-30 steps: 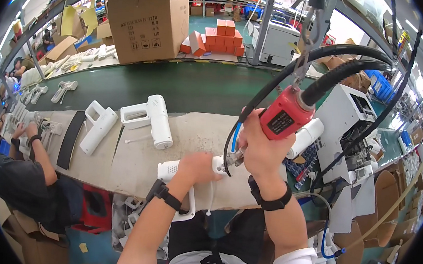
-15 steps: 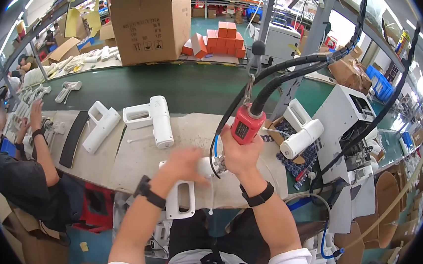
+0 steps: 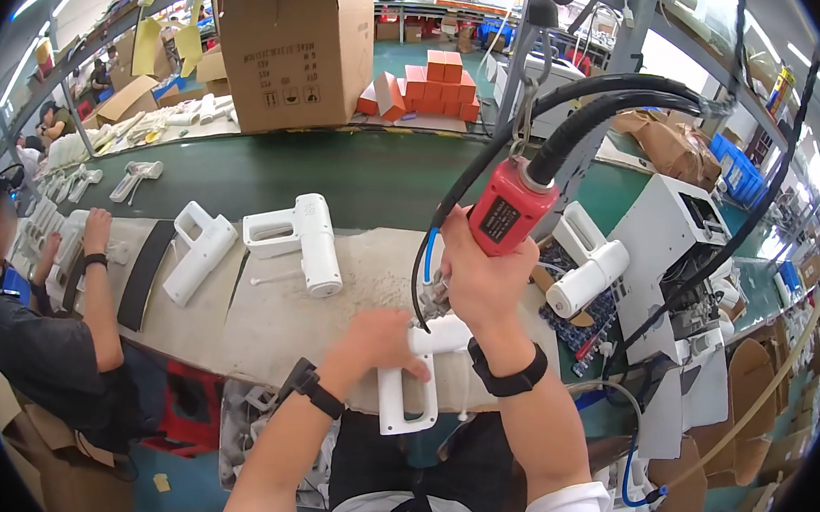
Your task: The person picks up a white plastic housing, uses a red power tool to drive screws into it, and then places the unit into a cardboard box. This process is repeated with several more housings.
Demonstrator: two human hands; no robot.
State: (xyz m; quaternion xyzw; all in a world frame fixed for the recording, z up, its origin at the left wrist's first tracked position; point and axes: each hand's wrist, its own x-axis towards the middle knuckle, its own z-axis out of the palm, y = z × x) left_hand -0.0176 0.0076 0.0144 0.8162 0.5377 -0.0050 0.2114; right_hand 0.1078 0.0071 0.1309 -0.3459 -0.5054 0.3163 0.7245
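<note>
My right hand is wrapped round a red hand-held tool that hangs from a metal chain. Thick black cables and a blue tube run to it, and its metal lower end is partly hidden by my hand. Below it, a white plastic appliance body with a looped handle lies at the bench's front edge, its barrel pointing right under my right wrist. My left hand grips the left end of this body, thumb across the top of the handle. Its other fingers are partly hidden.
Two similar white bodies lie to the left on the cardboard-covered bench; another rests at right beside a white machine. Beyond runs a green conveyor. A co-worker sits at left.
The white body has shifted right along the bench, with my left hand moving right alongside it. My right hand has carried the red tool up and to the right, tilting it.
</note>
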